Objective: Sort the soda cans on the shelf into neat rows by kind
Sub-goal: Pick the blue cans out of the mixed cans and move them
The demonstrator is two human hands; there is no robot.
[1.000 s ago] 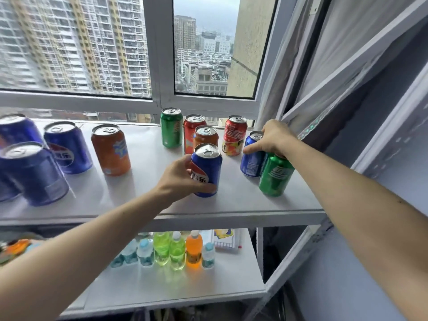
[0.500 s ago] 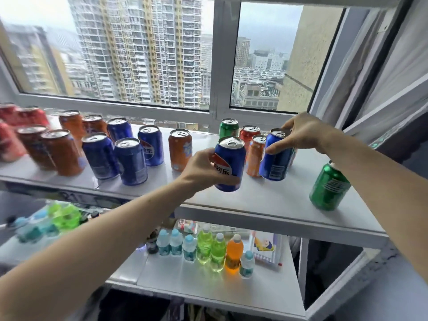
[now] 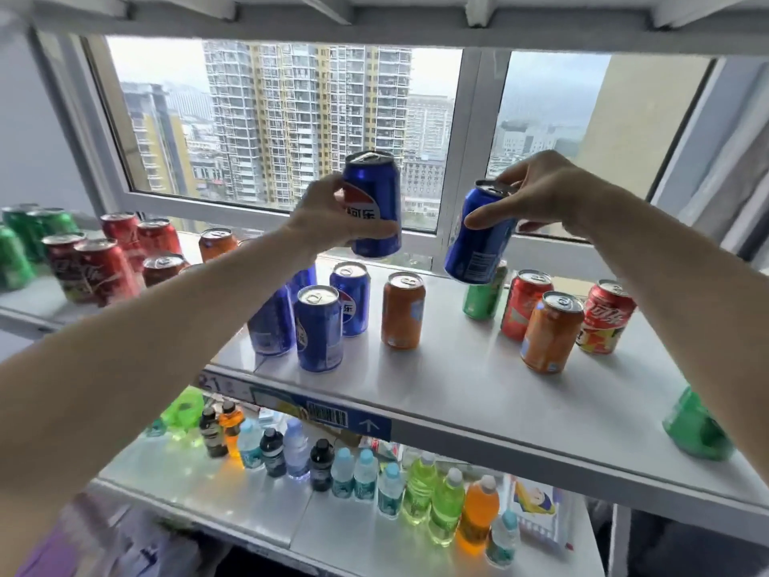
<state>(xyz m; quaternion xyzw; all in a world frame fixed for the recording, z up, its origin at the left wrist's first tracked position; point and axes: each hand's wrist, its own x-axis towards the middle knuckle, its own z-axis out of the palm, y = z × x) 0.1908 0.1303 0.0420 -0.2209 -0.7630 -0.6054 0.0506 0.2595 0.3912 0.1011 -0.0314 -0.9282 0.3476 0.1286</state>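
Note:
My left hand (image 3: 328,218) grips a blue cola can (image 3: 374,202) by its side, held up in the air above the white shelf (image 3: 457,393). My right hand (image 3: 537,193) pinches a second blue can (image 3: 478,243) at its top rim, tilted and lifted clear of the shelf. Below them stand three blue cans (image 3: 318,326) in a cluster, partly hidden by my left forearm. An orange can (image 3: 403,310) stands just right of them. At the right are a green can (image 3: 482,297), two red cans (image 3: 605,318) and another orange can (image 3: 549,331).
Red cans (image 3: 100,268), green cans (image 3: 25,239) and orange cans (image 3: 216,243) stand grouped at the shelf's left. A lone green can (image 3: 695,426) sits near the front right edge. Small bottles (image 3: 416,489) line the lower shelf. A window frame runs behind; another shelf hangs overhead.
Both hands have lifted their blue cans off the shelf and carried them up and leftward. The view has swung left, bringing the sorted red and green cans into sight.

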